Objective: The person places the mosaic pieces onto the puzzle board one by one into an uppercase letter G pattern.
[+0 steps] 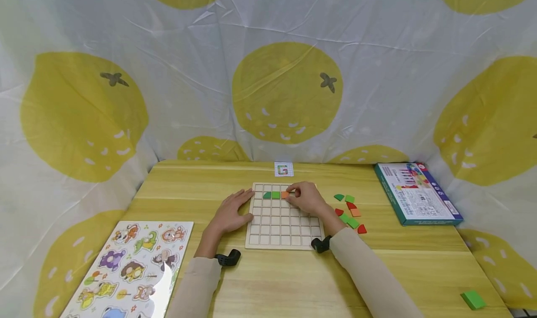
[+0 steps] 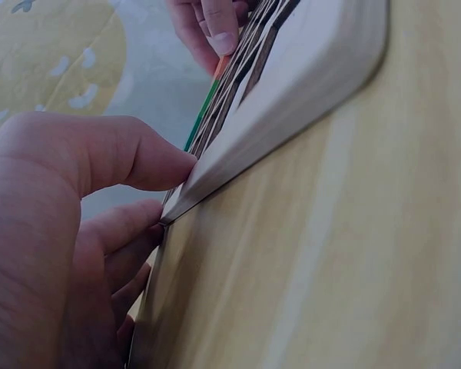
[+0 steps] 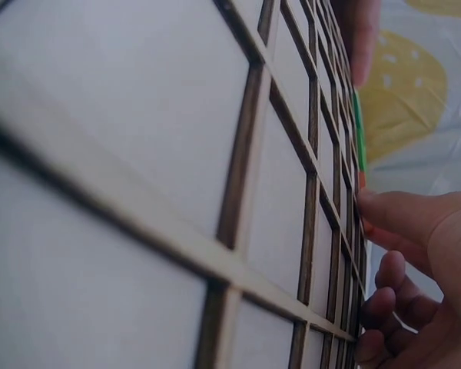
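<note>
A wooden grid board (image 1: pixel 285 224) lies flat on the table. In its upper part sit a dark green quarter-round tile (image 1: pixel 267 195) and a light green square tile (image 1: pixel 275 195), side by side. Just right of these, my right hand (image 1: pixel 308 197) pinches an orange square tile (image 1: pixel 284 195) between thumb and forefinger, down at the grid; the right wrist view shows the thumb (image 3: pixel 392 211) against it. My left hand (image 1: pixel 230 213) rests at the board's left edge, fingers spread, with the thumb (image 2: pixel 150 161) touching the rim in the left wrist view.
Loose green, red and orange tiles (image 1: pixel 352 222) lie right of the board. A small pattern card (image 1: pixel 284 169) is behind it. A boxed set (image 1: pixel 419 194) lies at the right, an animal puzzle sheet (image 1: pixel 134 271) at the left, a green block (image 1: pixel 473 300) near the right corner.
</note>
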The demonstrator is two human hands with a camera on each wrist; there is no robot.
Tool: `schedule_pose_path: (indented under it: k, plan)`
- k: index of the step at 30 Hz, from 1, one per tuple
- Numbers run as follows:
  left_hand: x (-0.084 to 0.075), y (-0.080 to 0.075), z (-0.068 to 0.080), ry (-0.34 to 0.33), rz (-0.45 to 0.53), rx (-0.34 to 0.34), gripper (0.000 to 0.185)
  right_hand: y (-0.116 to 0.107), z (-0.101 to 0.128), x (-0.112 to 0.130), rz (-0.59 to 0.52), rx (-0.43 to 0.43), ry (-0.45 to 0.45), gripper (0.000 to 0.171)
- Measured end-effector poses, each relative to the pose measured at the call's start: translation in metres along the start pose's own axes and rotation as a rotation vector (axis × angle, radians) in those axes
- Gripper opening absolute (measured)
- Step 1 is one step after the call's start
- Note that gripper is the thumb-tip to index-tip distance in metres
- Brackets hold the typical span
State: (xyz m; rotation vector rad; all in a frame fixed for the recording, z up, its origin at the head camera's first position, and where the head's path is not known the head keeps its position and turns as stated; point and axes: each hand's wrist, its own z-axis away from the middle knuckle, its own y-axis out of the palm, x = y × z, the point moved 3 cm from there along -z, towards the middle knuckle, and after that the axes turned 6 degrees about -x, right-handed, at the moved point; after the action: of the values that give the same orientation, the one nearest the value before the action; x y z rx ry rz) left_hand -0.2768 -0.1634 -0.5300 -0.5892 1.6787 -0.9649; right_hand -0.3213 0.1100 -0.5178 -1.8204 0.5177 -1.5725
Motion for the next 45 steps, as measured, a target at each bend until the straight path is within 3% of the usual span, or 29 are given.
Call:
schedule_pose_path:
  k: [20, 34, 45]
  plan:
    - [-0.001, 0.000, -0.003, -0.006, -0.001, 0.009, 0.078, -0.012, 0.007, -0.005, -0.055, -0.008, 0.022, 0.028]
    - [-0.003, 0.000, 0.001, -0.015, 0.006, 0.020, 0.076, -0.062, 0.038, -0.039, -0.021, -0.106, -0.021, 0.031]
    - [0.001, 0.001, 0.000, -0.019, -0.007, 0.018, 0.077, -0.088, 0.055, -0.068, -0.010, -0.122, 0.044, 0.034]
